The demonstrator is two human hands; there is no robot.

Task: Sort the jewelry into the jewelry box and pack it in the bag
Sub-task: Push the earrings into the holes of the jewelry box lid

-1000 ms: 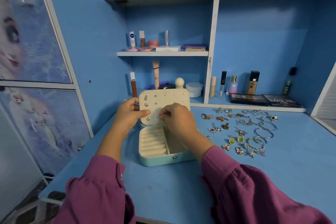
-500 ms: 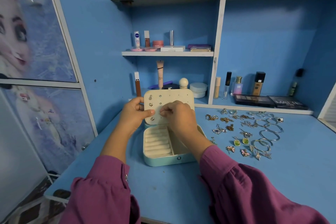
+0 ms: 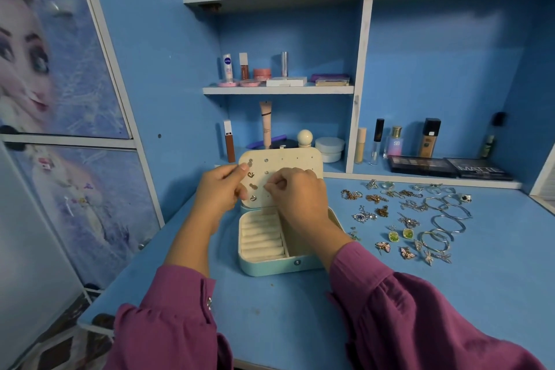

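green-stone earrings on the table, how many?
2. The pair of square green-stone earrings lies side by side on the blue table, right of the mint jewelry box: one left, the other right. Nothing covers that cluster.

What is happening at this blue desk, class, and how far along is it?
A person in purple sleeves is fitting earrings into an open jewelry box. The left hand steadies the raised lid panel, which already carries several studs. The right hand has its fingers pinched at the panel, apparently seating a stud too small to make out. Most of the loose jewelry still lies on the desk to the right, so sorting is at an early stage.
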